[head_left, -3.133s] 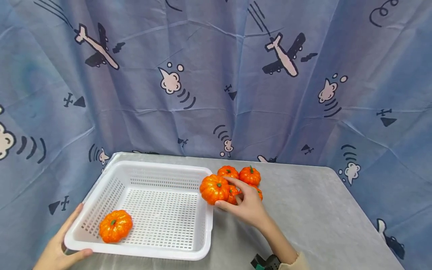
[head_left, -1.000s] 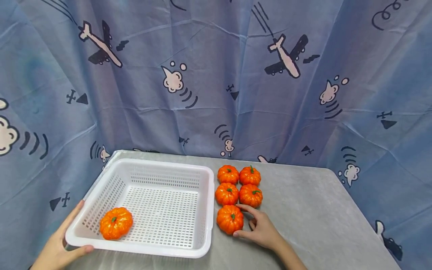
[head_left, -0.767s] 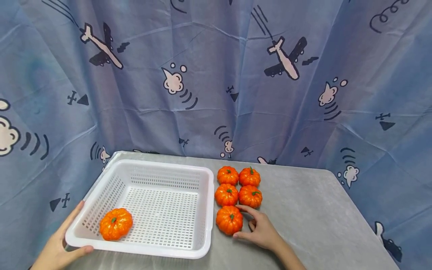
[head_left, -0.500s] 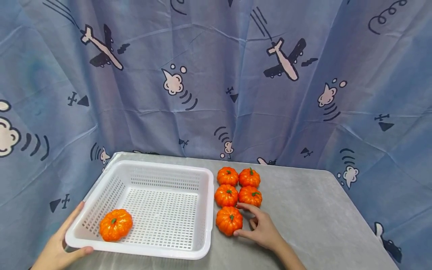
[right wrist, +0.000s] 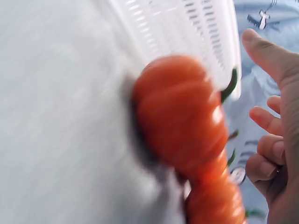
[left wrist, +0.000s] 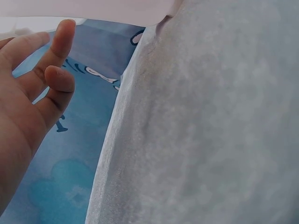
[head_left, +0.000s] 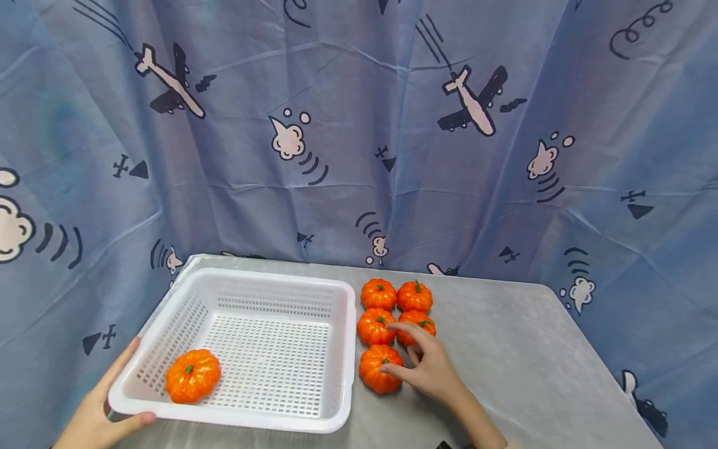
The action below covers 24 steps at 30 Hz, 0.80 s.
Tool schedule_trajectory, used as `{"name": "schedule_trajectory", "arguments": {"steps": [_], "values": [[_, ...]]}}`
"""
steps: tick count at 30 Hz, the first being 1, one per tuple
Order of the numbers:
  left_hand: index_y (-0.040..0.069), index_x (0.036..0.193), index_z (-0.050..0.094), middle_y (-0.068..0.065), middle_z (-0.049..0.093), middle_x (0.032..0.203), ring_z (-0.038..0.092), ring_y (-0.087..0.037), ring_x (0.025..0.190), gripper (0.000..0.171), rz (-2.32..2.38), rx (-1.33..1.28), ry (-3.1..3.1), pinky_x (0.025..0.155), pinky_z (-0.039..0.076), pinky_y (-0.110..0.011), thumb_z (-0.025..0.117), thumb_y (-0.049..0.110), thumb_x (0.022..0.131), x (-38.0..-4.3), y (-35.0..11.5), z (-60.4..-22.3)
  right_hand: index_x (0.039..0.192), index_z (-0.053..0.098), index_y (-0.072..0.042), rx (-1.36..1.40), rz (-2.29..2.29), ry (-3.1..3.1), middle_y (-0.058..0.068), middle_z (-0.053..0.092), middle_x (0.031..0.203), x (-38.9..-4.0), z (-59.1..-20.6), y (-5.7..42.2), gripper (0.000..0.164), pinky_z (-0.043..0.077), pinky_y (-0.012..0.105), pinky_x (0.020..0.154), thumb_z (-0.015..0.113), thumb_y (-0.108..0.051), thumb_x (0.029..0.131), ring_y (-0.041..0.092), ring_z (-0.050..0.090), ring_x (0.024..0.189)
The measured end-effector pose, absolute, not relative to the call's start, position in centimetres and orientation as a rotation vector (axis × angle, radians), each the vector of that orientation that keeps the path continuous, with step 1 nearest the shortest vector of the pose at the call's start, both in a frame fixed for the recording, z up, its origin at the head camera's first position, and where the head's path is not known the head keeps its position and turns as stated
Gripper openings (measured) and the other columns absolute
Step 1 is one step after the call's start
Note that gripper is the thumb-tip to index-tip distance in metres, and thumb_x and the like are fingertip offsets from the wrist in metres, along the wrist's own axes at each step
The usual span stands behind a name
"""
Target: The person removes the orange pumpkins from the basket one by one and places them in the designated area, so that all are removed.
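Note:
My left hand [head_left: 101, 408] holds the near left corner of a white plastic basket [head_left: 269, 423], thumb on the front rim and index finger along the left side. The left wrist view shows its fingers [left wrist: 60, 44] by the underside. Inside the basket, near that corner, sits a glossy orange toy pumpkin [head_left: 192, 376] with a green stem. My right hand [head_left: 429, 368] hovers with thumb and fingers spread above the nearest pumpkin [head_left: 377, 374] outside the basket, overlapping it in the head view. The right wrist view shows a gap between that hand [right wrist: 285, 121] and the pumpkins [right wrist: 180, 112].
Several more pumpkins [head_left: 374, 325] stand close together in two columns beside the basket's right wall. The grey table [head_left: 533, 368] extends to the right. A blue curtain [head_left: 336, 156] printed with airplanes hangs behind the table's back edge.
Earlier my right hand held a pumpkin by the basket's right rim, then set it in front of the others. Now it has let go and lifted slightly. The left hand stays put.

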State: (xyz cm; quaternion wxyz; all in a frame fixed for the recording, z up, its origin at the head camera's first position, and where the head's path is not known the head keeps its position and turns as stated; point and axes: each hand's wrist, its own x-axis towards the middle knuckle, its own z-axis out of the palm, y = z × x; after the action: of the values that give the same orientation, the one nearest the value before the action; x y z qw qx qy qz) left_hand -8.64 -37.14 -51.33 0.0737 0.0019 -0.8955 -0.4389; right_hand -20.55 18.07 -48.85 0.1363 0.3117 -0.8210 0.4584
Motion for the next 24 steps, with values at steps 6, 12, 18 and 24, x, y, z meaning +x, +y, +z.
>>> {"name": "schedule_trajectory", "arguments": {"steps": [6,12,18,24], "values": [[0.030,0.172,0.004,0.049,0.021,0.133,0.046,0.018,0.104,0.120,-1.311,0.033,-2.718,0.075,0.048,-0.019,0.086,0.010,0.087,-8.7,-37.3,-51.2,0.131,0.069,-0.007,1.095,1.346,-2.261,0.012,0.069,0.110,-21.7,-46.4,14.9,0.066,0.031,0.017,0.044,0.099,-0.012,0.073,-0.003,0.030,0.052],[0.029,0.173,0.007,0.050,0.022,0.132,0.047,0.018,0.104,0.121,-1.297,0.003,-2.690,0.074,0.049,-0.019,0.088,0.007,0.085,-8.8,-37.1,-51.5,0.129,0.070,-0.009,1.241,1.334,-2.242,0.010,0.071,0.123,-22.1,-44.7,11.9,0.059,0.030,0.016,0.045,0.097,-0.014,0.076,-0.006,0.029,0.053],[0.029,0.173,0.008,0.050,0.023,0.132,0.050,0.015,0.102,0.121,-1.296,-0.007,-2.684,0.074,0.050,-0.020,0.087,0.007,0.085,-8.8,-37.2,-51.5,0.129,0.071,-0.009,1.371,1.265,-2.299,0.005,0.072,0.121,-22.4,-42.3,9.5,0.051,0.031,0.015,0.049,0.092,-0.017,0.083,-0.005,0.029,0.054],[0.028,0.173,0.009,0.050,0.024,0.132,0.050,0.014,0.101,0.121,-1.285,-0.012,-2.678,0.074,0.049,-0.020,0.088,0.006,0.084,-8.7,-37.2,-51.4,0.130,0.071,-0.007,1.473,1.065,-2.396,0.005,0.073,0.124,-22.9,-40.1,7.2,0.050,0.035,0.016,0.056,0.090,-0.025,0.087,0.000,0.033,0.059]]}}
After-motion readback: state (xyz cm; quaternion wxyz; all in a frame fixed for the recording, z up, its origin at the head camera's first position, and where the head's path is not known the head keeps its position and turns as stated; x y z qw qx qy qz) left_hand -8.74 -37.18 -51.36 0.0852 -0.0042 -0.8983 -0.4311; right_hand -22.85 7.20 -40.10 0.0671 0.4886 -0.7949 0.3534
